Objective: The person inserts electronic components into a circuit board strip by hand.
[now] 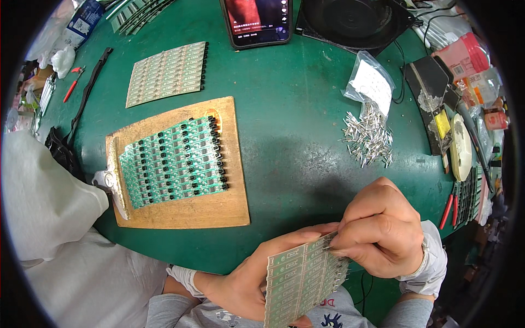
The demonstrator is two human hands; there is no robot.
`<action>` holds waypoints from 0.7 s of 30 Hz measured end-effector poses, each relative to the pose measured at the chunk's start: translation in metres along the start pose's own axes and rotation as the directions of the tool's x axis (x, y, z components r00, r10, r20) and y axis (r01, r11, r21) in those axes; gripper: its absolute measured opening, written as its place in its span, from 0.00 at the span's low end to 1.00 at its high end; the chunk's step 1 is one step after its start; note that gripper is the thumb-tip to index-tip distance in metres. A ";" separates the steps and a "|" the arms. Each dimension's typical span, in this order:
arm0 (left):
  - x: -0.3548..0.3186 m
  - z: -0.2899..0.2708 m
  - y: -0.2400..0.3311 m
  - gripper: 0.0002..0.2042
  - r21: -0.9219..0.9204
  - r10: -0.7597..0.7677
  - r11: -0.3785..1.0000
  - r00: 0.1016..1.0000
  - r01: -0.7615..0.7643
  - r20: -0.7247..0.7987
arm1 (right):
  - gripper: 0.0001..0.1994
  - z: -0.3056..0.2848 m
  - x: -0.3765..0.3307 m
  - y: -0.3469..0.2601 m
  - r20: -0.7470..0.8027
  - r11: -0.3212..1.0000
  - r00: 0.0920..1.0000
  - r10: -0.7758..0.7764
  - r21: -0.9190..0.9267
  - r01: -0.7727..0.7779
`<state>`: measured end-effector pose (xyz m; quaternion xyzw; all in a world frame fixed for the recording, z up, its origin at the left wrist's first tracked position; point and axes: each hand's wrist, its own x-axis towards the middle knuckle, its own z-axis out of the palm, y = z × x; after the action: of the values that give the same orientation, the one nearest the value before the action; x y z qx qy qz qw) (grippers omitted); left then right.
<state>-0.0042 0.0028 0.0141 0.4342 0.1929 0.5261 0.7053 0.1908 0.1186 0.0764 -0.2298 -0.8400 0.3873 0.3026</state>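
My left hand (246, 284) grips a pale green circuit board panel (298, 279) from its left side and top edge, tilted above my lap. Rows of small outlines cover the panel, and thin metal leads (340, 273) stick out along its right edge. At the panel's upper right corner my right hand (380, 229) is closed in a pinch. A fine metallic line shows by its fingertips, but the piece between them is mostly hidden. Beyond that hand, small silver cylindrical parts with leads (369, 136) lie heaped at the mouth of a clear plastic bag (372, 79).
A wooden clipboard (238, 202) carries a populated green board panel (172, 161). Behind it lies another bare panel (167, 74). A phone (257, 24) stands at the back beside a black tray (350, 22). Red-handled tools (449, 210) and a soldering-station-like black box (426, 104) sit right.
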 end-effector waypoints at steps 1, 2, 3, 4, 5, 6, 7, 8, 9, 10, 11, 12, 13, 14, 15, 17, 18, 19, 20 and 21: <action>0.000 0.001 -0.001 0.51 -0.023 0.002 1.000 1.000 -0.002 -0.004 | 0.12 0.000 0.000 0.000 -0.003 1.000 1.000 -0.002 -0.002 0.002; 0.001 0.001 -0.002 0.51 -0.024 0.001 1.000 1.000 -0.001 -0.004 | 0.12 0.000 0.000 0.000 -0.005 1.000 1.000 -0.003 -0.004 0.003; 0.002 0.002 -0.004 0.51 -0.022 0.023 0.999 1.000 -0.023 -0.002 | 0.12 0.000 0.000 0.000 -0.006 1.000 1.000 -0.002 -0.004 0.002; 0.003 0.003 -0.006 0.51 -0.020 0.045 0.999 0.999 -0.045 0.000 | 0.12 0.000 0.000 0.000 -0.007 1.000 1.000 -0.004 -0.005 0.004; 0.003 0.004 -0.007 0.50 -0.018 0.067 0.998 0.998 -0.067 0.001 | 0.12 0.001 0.000 0.000 -0.009 1.000 1.000 -0.006 -0.006 0.006; 0.004 0.005 -0.008 0.50 -0.016 0.089 0.996 0.996 -0.089 0.002 | 0.12 0.001 0.000 0.000 -0.009 1.000 1.000 -0.005 -0.006 0.004; 0.004 0.005 -0.008 0.50 -0.014 0.111 0.994 0.994 -0.111 0.003 | 0.12 0.001 0.000 0.000 -0.009 1.000 1.000 -0.006 -0.008 0.006; 0.004 0.005 -0.008 0.50 -0.014 0.110 0.994 0.994 -0.110 0.003 | 0.12 0.001 0.000 0.000 -0.010 1.000 1.000 -0.008 -0.011 0.008; 0.004 0.003 -0.006 0.47 -0.089 -0.029 0.996 0.999 0.025 -0.044 | 0.12 0.001 0.000 0.000 -0.010 1.000 1.000 -0.007 -0.010 0.007; 0.004 0.001 -0.002 0.44 -0.169 -0.170 0.973 0.982 0.155 -0.079 | 0.12 0.001 0.000 0.000 -0.010 1.000 1.000 -0.008 -0.014 0.008; 0.004 -0.001 0.002 0.42 -0.253 -0.310 0.927 0.945 0.276 -0.102 | 0.12 0.001 0.000 0.000 -0.010 1.000 1.000 -0.008 -0.018 0.008; 0.005 -0.004 0.006 0.40 -0.336 -0.444 0.858 0.889 0.387 -0.111 | 0.12 0.001 0.000 0.001 -0.011 1.000 1.000 -0.007 -0.018 0.007; 0.005 -0.006 0.010 0.38 -0.419 -0.571 0.769 0.814 0.483 -0.108 | 0.12 0.001 -0.001 0.001 -0.012 1.000 1.000 -0.007 -0.018 0.006; 0.005 -0.008 0.014 0.36 -0.497 -0.684 0.661 0.723 0.562 -0.092 | 0.12 0.001 -0.001 0.001 -0.013 1.000 1.000 -0.007 -0.018 0.007; 0.006 -0.009 0.017 0.35 -0.569 -0.783 0.538 0.619 0.622 -0.064 | 0.12 0.001 -0.001 0.001 -0.013 1.000 1.000 -0.005 -0.018 0.005; 0.007 -0.008 0.020 0.34 -0.634 -0.864 0.403 0.503 0.660 -0.026 | 0.12 0.000 0.001 0.000 -0.001 1.000 1.000 -0.023 -0.020 0.023; 0.008 -0.006 0.020 0.34 -0.672 -0.877 0.369 0.479 0.642 -0.024 | 0.12 -0.001 0.001 -0.001 0.000 1.000 1.000 -0.024 -0.018 0.024; 0.008 -0.005 0.021 0.34 -0.708 -0.890 0.335 0.456 0.622 -0.020 | 0.12 -0.002 0.002 -0.002 0.003 0.999 1.000 -0.026 -0.019 0.026; 0.010 -0.005 0.023 0.34 -0.709 -0.890 0.332 0.455 0.622 -0.018 | 0.12 -0.002 0.001 -0.001 0.006 0.999 1.000 -0.023 -0.022 0.023; 0.013 -0.006 0.025 0.34 -0.696 -0.902 0.324 0.430 0.641 -0.024 | 0.12 -0.001 0.001 -0.001 0.007 1.000 1.000 -0.021 -0.022 0.021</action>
<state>-0.0176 0.0187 0.0336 -0.0836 0.3486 0.2188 0.9076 0.1912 0.1194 0.0777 -0.2232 -0.8475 0.3756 0.3013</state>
